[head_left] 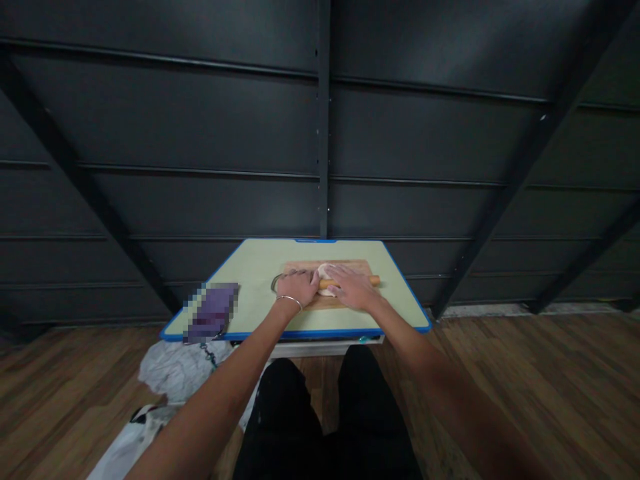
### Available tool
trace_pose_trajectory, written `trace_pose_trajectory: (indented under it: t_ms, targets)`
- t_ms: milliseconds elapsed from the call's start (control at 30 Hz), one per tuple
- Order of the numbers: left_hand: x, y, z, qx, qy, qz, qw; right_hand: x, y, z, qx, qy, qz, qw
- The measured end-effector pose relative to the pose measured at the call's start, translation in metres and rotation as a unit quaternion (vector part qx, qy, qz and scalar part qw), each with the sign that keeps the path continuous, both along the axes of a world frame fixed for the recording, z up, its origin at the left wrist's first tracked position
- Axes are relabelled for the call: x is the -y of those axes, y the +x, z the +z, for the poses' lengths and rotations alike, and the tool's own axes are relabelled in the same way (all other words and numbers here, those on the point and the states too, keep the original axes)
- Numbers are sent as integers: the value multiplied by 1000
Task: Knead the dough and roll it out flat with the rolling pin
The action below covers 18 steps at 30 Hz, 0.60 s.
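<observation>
A wooden rolling pin [330,284] lies crosswise over pale, flattened dough [327,292] on a wooden cutting board [320,304]. My left hand [299,287], with a thin bracelet at the wrist, rests over the pin's left part, its fingers curled down on it. Over the right part is my right hand [353,287], palm down on the pin, fingers reaching forward across it. The pin's right end sticks out past this hand; its left end is hidden. Much of the dough is covered by the hands and pin.
Under the board stands a small pale-yellow table [265,257] with a blue edge. A blurred purple item [215,310] lies at its left corner. White bags [175,370] sit on the floor at left. A dark panelled wall [240,133] rises behind the table.
</observation>
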<state>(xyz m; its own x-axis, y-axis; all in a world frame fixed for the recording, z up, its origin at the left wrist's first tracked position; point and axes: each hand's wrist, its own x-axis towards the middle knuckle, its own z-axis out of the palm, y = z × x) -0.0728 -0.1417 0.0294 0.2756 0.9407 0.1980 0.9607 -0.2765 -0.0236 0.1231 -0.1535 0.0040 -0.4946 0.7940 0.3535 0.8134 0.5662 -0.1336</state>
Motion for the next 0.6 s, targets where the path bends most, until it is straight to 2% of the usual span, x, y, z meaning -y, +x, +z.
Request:
trace_pose_trajectory:
  t_ms: [233, 600]
  targets:
    - [7, -2, -4, 3, 20, -2, 1000, 13, -4, 11, 34, -14, -38, 999]
    - [17, -4, -8, 20, 27, -15, 999, 22, -5, 12, 45, 2, -36, 998]
